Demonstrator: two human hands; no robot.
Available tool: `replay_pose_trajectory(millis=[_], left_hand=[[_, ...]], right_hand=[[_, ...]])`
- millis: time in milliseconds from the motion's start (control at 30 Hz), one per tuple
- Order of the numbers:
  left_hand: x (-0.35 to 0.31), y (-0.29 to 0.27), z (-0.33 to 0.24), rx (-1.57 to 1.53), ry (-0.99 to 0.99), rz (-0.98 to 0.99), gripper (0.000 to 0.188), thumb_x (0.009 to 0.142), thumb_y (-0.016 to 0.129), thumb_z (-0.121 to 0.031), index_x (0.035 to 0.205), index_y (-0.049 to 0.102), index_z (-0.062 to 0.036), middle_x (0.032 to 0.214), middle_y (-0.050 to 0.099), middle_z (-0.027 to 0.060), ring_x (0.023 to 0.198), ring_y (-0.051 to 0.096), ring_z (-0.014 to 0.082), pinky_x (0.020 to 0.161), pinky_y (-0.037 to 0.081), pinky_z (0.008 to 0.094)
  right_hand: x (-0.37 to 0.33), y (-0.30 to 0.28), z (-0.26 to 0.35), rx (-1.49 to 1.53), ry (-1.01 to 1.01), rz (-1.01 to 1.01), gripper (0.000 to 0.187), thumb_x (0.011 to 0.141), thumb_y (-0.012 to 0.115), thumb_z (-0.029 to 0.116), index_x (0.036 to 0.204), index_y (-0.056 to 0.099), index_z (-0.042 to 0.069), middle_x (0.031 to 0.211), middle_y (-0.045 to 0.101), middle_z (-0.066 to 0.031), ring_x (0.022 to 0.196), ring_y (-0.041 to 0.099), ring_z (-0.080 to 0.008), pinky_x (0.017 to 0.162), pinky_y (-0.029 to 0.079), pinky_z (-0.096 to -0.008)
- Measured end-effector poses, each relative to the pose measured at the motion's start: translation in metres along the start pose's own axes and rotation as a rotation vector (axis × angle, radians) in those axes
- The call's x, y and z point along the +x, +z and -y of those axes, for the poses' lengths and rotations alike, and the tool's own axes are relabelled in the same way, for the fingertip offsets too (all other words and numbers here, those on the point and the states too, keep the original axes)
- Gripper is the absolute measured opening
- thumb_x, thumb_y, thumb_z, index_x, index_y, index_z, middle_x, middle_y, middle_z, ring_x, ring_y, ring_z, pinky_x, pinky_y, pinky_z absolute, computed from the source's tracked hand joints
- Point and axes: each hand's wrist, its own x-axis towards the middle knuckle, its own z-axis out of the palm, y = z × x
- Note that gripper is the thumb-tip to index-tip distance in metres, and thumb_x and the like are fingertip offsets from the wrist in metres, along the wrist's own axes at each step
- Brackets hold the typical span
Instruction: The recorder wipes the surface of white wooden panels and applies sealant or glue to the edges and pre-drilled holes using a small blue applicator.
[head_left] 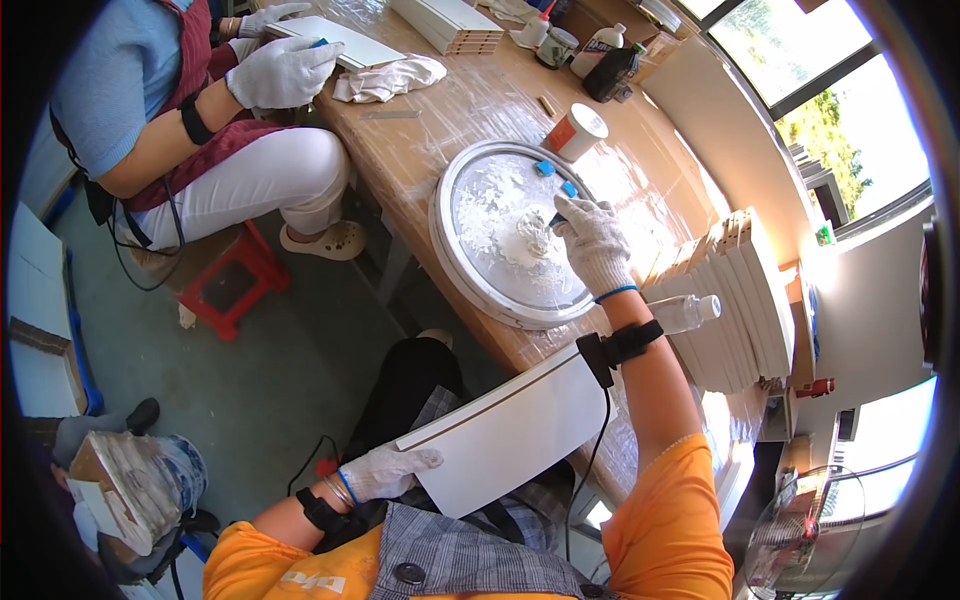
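Note:
My left hand (385,472) is gloved in white and closed on the left end of a long white board (510,430) that lies across my lap. A dark groove runs along the board's far edge. My right hand (597,240), also gloved, is closed over a round grey lid (470,255) on the table. Its fingers pinch a small dark flat tool (558,216), mostly hidden, whose kind I cannot make out. Beside the fingertips sits a mound of white paste (538,238), with crumbs and smears spread around it. Small blue pieces (545,168) lie near the lid's far rim.
A white tub (577,132) stands behind the lid. Right of my forearm are a clear bottle (685,313) and a stack of white boards (735,300). Across the left corner, a gloved co-worker (285,75) holds another board. A red stool (235,285) stands on the floor.

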Motion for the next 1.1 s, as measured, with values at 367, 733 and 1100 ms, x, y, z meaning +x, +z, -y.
replay_pose_trajectory(millis=[367, 733, 1100], left_hand=[[-0.002, 0.005, 0.002, 0.073, 0.008, -0.034, 0.059, 0.090, 0.064, -0.012, 0.143, 0.040, -0.0016, 0.142, 0.048, 0.0144, 0.132, 0.045, 0.0255, 0.112, 0.032, 0.0384], [-0.003, 0.004, 0.006, 0.159, 0.095, -0.143, 0.053, 0.091, 0.058, -0.009, 0.140, 0.041, 0.0000, 0.136, 0.053, 0.0151, 0.125, 0.052, 0.0266, 0.108, 0.039, 0.0407], [0.000, -0.002, 0.012, 0.162, 0.144, -0.240, 0.051, 0.089, 0.064, -0.013, 0.135, 0.047, -0.0010, 0.127, 0.059, 0.0122, 0.116, 0.057, 0.0247, 0.102, 0.045, 0.0385]], right_hand=[[-0.072, -0.029, -0.004, 2.117, 0.969, 0.023, 0.029, 0.099, 0.046, 0.014, 0.121, 0.052, -0.004, 0.099, 0.066, -0.0206, 0.072, 0.063, -0.0162, 0.064, 0.055, -0.0284], [-0.196, -0.080, 0.014, 2.550, 0.942, -0.074, 0.040, 0.096, 0.043, 0.016, 0.129, 0.048, -0.007, 0.113, 0.060, -0.0219, 0.082, 0.059, -0.0221, 0.072, 0.055, -0.0303], [-0.299, -0.079, 0.008, 0.804, 0.965, -0.267, 0.041, 0.091, 0.055, 0.001, 0.132, 0.054, 0.000, 0.109, 0.063, -0.0115, 0.098, 0.062, -0.0186, 0.084, 0.052, -0.0287]])
